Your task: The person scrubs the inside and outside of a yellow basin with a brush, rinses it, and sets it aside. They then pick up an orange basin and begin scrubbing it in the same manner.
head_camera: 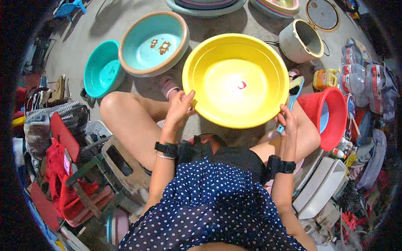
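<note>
A yellow plastic basin is held up before me, its inside turned towards my face. A small red mark shows on its bottom. My left hand grips its near left rim, thumb on top. At the near right rim is my right hand, which also holds a blue-handled scrub brush, bristles up, along the basin's outer side. Beyond my left knee stand a light blue basin with a tan rim and a smaller turquoise basin.
On my right are a red bucket, white rectangular trays, an orange jug and several plastic bottles. A white pail and stacked basins stand ahead. A metal-framed cart and red bag crowd my left.
</note>
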Action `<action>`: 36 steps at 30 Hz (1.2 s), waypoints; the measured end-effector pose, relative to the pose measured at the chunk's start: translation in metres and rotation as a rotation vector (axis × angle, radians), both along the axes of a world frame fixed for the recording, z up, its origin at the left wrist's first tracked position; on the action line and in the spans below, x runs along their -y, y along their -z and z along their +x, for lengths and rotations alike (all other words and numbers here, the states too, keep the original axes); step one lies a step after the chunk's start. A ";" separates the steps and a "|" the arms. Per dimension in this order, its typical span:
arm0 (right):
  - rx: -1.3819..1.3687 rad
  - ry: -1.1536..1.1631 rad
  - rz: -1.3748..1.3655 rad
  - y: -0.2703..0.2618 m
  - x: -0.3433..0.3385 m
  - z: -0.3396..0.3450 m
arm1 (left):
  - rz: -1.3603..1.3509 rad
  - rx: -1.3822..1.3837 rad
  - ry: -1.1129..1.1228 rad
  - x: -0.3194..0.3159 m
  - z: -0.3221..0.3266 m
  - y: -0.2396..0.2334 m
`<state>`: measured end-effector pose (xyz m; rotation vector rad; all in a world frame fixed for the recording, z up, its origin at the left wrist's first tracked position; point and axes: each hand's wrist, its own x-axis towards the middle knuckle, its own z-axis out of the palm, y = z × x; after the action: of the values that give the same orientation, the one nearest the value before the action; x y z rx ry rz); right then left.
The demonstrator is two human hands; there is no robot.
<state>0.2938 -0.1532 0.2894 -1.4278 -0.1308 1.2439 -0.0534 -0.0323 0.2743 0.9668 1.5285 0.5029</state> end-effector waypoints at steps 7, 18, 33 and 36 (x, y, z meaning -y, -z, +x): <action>0.113 -0.146 -0.174 0.018 0.006 -0.013 | 0.112 0.273 -0.165 0.008 0.008 0.006; 0.996 -0.792 -0.244 0.026 -0.008 -0.046 | 0.106 0.143 -0.097 0.018 0.004 0.027; 1.112 -1.445 -0.270 0.050 -0.063 -0.132 | -0.003 0.081 -0.214 0.033 0.024 0.033; 0.950 -1.672 -0.205 0.042 -0.056 -0.137 | 0.029 0.011 -0.195 0.035 0.022 0.031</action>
<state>0.1566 -0.0967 0.2475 -1.9598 -2.2427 1.6220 -0.0309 -0.0674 0.2430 0.8395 1.6176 0.6686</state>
